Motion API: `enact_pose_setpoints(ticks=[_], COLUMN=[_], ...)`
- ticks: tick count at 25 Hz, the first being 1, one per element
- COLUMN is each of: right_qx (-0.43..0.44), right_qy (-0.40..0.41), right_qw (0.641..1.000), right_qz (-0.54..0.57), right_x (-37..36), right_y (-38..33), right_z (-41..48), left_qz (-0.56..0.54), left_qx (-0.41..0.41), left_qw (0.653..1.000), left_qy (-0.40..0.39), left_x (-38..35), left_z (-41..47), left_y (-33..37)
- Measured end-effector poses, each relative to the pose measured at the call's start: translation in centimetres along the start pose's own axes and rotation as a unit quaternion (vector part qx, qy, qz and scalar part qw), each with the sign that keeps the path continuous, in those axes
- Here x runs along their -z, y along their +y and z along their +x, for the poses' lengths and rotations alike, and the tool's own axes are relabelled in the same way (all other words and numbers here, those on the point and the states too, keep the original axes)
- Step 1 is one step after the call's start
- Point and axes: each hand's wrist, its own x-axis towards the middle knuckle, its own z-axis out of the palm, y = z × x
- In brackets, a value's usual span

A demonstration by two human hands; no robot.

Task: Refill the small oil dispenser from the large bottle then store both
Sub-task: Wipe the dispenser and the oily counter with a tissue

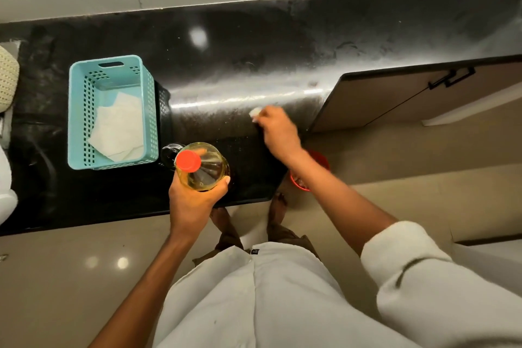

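A large clear bottle (207, 171) of yellow oil with a red cap (187, 160) stands upright near the front edge of the black counter (254, 45). My left hand (195, 200) wraps around its body from the near side. Just behind the bottle, to its left, the round dark top of the small glass dispenser (171, 151) shows; the rest is hidden. My right hand (278, 130) rests on the counter to the right, fingers pinched on a small white wad (255, 112) that touches the surface.
A teal plastic basket (84, 110) holding white paper napkins (118, 127) stands left of the bottle. A red bucket (322, 159) sits on the floor under my right forearm. Cabinet doors (423, 96) with black handles lie to the right. My bare feet show below the counter edge.
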Motion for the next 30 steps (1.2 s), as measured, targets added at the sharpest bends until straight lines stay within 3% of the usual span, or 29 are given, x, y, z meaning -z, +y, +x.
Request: enact_pose_setpoints(ticks=[2,4,7,13,16,19,22,24,27,30], right_qx=[0.093,0.128,0.119,0.085,0.016,-0.156,-0.325,-0.391,-0.431,-0.426], right_qy=[-0.027,-0.063,-0.1,-0.079,-0.047,0.015,0.055,0.088,0.102,0.077], right_qw=[0.995,0.989,0.987,0.993,0.998,0.984,0.931,0.872,0.733,0.592], right_qz=[0.014,0.033,0.034,0.034,0.043,0.082,0.159,0.281,0.516,0.679], right_x=[-1.7,-2.2,-1.9,-1.9,-1.1,1.4,4.5,6.2,8.5,10.5], right_y=[-2.4,-3.1,-1.8,-2.3,-1.3,2.5,5.4,4.9,1.9,-0.8], right_z=[-5.0,-9.8,-13.8,-12.2,-10.4,-9.3,-9.5,-9.7,-11.4,-13.1], left_qz=[-0.005,-0.006,0.003,0.012,0.009,0.006,0.001,-0.031,-0.091,-0.101], left_qx=[-0.006,-0.012,-0.019,-0.043,-0.039,-0.04,-0.039,-0.002,0.112,0.114], left_qw=[1.0,1.0,1.0,0.999,0.999,0.999,0.999,0.999,0.989,0.97], left_qy=[0.005,0.004,0.001,-0.009,-0.016,-0.017,-0.026,-0.016,-0.017,-0.191], left_x=[-0.4,-0.6,-1.0,-2.5,-3.0,-3.3,-3.5,-3.5,-3.9,-7.0], left_z=[-0.1,0.0,0.5,2.0,2.9,3.1,3.2,1.6,-4.3,-6.3], left_y=[0.3,0.5,0.9,1.9,1.8,2.2,2.4,2.6,3.1,5.2])
